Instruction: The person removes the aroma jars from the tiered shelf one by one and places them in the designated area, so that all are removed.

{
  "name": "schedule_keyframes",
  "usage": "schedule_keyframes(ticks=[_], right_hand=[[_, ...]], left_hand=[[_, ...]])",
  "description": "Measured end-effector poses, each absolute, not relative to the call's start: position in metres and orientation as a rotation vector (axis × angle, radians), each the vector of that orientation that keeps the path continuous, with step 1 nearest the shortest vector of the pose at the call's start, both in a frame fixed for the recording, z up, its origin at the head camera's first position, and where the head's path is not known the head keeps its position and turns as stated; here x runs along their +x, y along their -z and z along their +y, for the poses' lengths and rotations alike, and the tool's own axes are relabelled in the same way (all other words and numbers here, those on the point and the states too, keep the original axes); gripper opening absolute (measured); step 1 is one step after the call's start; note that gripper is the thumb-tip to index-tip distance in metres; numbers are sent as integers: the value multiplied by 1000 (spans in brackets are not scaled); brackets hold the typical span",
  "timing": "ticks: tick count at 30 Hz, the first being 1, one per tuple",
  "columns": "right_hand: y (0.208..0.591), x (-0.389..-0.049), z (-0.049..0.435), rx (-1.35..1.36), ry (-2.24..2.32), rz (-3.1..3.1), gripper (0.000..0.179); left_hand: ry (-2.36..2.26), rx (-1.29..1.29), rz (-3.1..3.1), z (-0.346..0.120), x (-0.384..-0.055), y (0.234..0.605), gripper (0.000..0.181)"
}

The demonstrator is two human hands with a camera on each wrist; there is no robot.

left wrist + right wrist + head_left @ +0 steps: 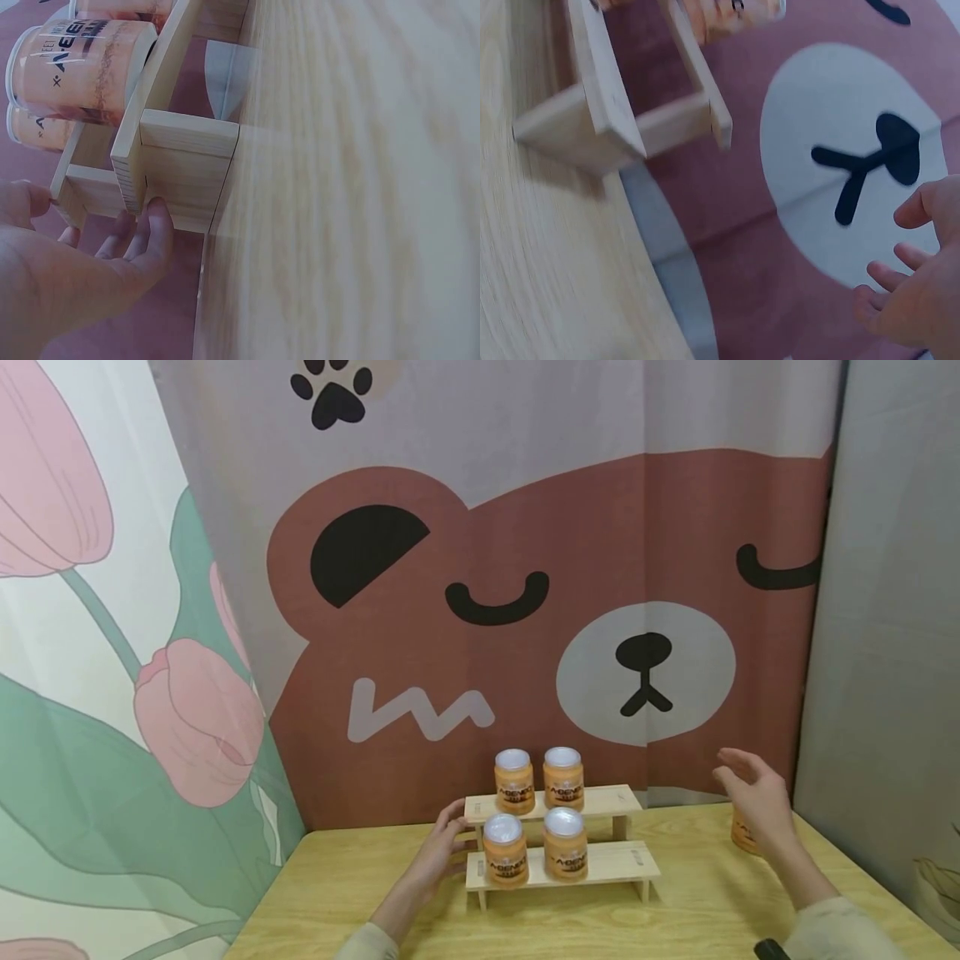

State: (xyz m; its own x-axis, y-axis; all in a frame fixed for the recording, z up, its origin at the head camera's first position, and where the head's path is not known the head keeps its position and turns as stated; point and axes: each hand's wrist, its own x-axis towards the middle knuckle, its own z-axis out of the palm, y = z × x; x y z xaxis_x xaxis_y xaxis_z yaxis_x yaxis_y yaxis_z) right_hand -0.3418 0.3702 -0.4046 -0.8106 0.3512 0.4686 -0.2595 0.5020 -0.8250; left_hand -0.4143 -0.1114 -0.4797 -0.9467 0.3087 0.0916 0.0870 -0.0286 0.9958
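A two-tier wooden stand (615, 857) bears orange cans with silvery tops: two on the upper tier, including one can (563, 779), and two on the lower, including another can (506, 853). At the stand's left end my left hand (438, 847) holds the upper board, with the thumb (34, 201) at its edge and the fingers (157, 225) curled beneath, beside the lower board. My right hand (761, 797) is raised at the far right, fingers loosely bent, holding nothing. Partly hidden behind it, one more orange can (742, 835) stands on the table.
The pale wood table (697, 893) reaches back to a curtain (412, 652) printed with a sleeping bear. A tulip-print curtain (90, 735) hangs at the left, a grey one (885, 610) at the right. A small dark object (770, 950) shows at the bottom edge near the right sleeve.
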Motion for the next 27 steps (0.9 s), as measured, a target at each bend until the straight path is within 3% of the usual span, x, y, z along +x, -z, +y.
schedule_keyframes(ticks=[14, 27], right_hand=[[392, -336, 327, 200, -1344, -2268, 60], [408, -351, 274, 380, -1421, -2336, 64]], left_hand=[[-2112, 416, 2050, -98, -420, 477, 60], [-2129, 380, 2081, -108, -419, 481, 57]])
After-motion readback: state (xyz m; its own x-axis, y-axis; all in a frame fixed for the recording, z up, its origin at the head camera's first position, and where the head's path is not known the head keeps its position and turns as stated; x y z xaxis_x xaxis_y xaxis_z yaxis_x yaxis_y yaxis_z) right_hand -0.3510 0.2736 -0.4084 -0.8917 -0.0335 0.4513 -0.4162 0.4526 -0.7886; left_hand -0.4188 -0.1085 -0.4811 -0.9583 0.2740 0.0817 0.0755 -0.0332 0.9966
